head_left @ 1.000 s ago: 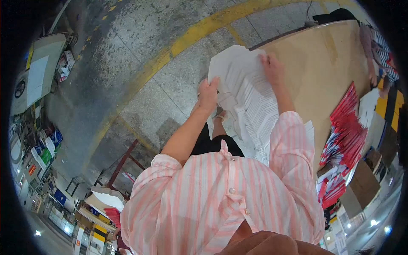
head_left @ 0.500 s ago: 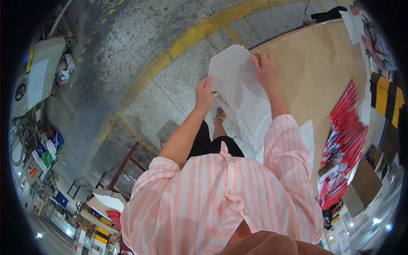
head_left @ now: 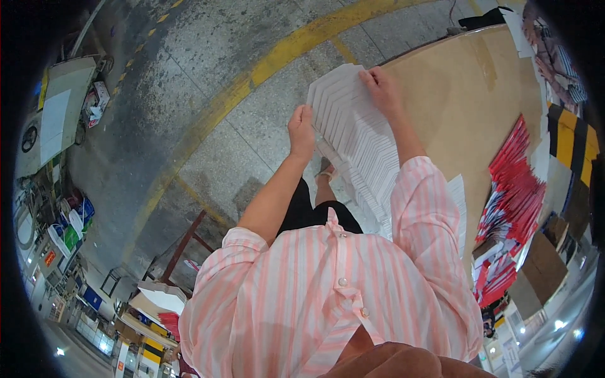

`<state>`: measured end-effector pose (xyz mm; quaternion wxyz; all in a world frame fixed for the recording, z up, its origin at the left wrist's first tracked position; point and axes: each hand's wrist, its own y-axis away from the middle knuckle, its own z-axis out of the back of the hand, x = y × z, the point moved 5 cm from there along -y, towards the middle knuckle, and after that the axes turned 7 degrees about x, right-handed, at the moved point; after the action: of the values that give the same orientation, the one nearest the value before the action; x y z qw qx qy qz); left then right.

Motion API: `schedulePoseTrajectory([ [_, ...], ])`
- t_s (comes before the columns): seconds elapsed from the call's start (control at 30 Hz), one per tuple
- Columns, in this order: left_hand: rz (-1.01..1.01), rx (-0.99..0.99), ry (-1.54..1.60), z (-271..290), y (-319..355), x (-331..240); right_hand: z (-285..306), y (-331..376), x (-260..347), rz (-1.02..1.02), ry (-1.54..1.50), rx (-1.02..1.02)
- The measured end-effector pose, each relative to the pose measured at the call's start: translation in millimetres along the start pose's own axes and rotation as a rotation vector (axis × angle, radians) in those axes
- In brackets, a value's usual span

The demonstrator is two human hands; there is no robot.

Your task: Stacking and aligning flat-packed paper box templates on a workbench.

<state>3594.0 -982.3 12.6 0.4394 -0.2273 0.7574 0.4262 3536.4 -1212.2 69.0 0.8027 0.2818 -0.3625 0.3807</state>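
Observation:
A long run of overlapping white card sheets is fanned out in steps at the left edge of the table, stretching from near my body to the far end. My left hand is closed at the left edge of the farthest sheets, with thumb and fingers pinching there. My right hand grips the same sheets at their upper right edge, its fingertips over the border. Part of the fan near my body is hidden by my right sleeve, beyond which more white sheets stick out.
The table has a brown cardboard top with tape. Red and white printed folded pieces lie heaped at its right. Another person's arms show at the far right. A yellow line crosses the floor, and a wheeled cart stands far left.
The broad flat top of the sheets at the far end has spread into stepped edges. My right hand has shifted slightly left and away; my left hand has moved slightly away from my body.

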Motion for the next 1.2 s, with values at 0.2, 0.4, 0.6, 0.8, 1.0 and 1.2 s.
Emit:
schedulePoseTrajectory([
  [0.2,0.021,-0.033,-0.022,-7,5,-13,-3,9,5,0.048,0.311,-0.14],
  [0.4,-0.079,-0.018,-0.076,1,0,-9,-10,11,13,0.103,0.313,-0.163],
  [0.6,-0.216,-0.061,-0.38,-10,9,-47,3,16,1,0.056,0.302,-0.109],
  [0.8,-0.613,0.268,-0.952,-65,54,-75,70,103,-59,-0.373,0.17,-0.25],
  [1.0,-0.422,0.443,-1.172,-96,59,-55,71,169,-57,-0.433,0.454,-0.473],
  [1.2,-0.227,0.472,-1.081,-97,41,-50,57,200,-51,-0.315,0.358,-0.591],
])
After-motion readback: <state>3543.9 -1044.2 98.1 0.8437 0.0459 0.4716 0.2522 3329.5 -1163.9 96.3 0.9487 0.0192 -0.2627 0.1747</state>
